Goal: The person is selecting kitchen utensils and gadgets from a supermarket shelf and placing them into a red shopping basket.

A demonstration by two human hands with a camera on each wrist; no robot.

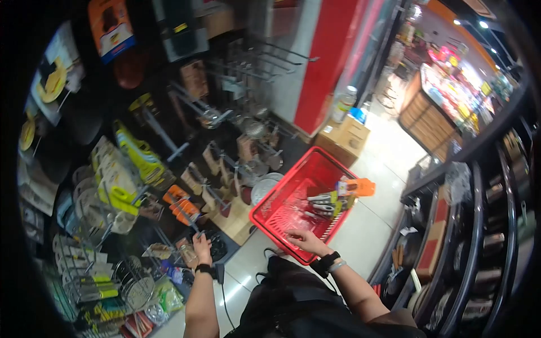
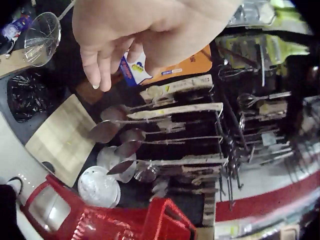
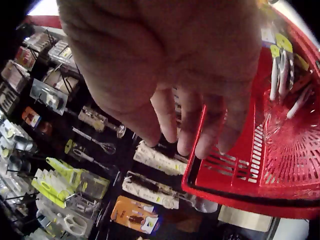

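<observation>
My left hand (image 1: pixel 202 248) reaches low toward the display wall, beside the end of a hook that carries orange-carded packages (image 1: pixel 181 205). In the left wrist view its fingers (image 2: pixel 102 70) hang loosely bent, with an orange and blue package (image 2: pixel 175 70) behind them and nothing in their grasp. Over the near end of a red shopping basket (image 1: pixel 282 217) is my right hand (image 1: pixel 309 241). Its fingers (image 3: pixel 185 120) point down loosely in the right wrist view, holding nothing. Inside the basket lie several grey-handled utensils (image 1: pixel 322 204) and an orange-carded package (image 1: pixel 360 187).
Ladles and turners (image 2: pixel 170 135) hang on hooks along the dark display wall. A cardboard box (image 1: pixel 342 139) with a bottle (image 1: pixel 345 104) on it stands behind the basket. Shelves of pans (image 1: pixel 408 253) line the right side, above a pale tiled floor (image 1: pixel 375 225).
</observation>
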